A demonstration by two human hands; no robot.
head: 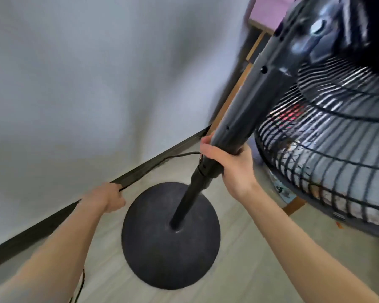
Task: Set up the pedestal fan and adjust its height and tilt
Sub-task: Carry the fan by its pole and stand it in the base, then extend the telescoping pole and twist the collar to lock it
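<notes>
Pedestal fan, one round base, one column, right hand gripping its lower end, left hand pinching one cord.

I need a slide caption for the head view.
Right hand grips the black pedestal fan's column above its round dark base; left hand holds the black cord.

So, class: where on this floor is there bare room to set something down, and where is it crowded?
Free: floor between the base and the right forearm, and between base and left forearm. Crowded: along the skirting, where the left hand grips the cord, and under the fan cage.
</notes>
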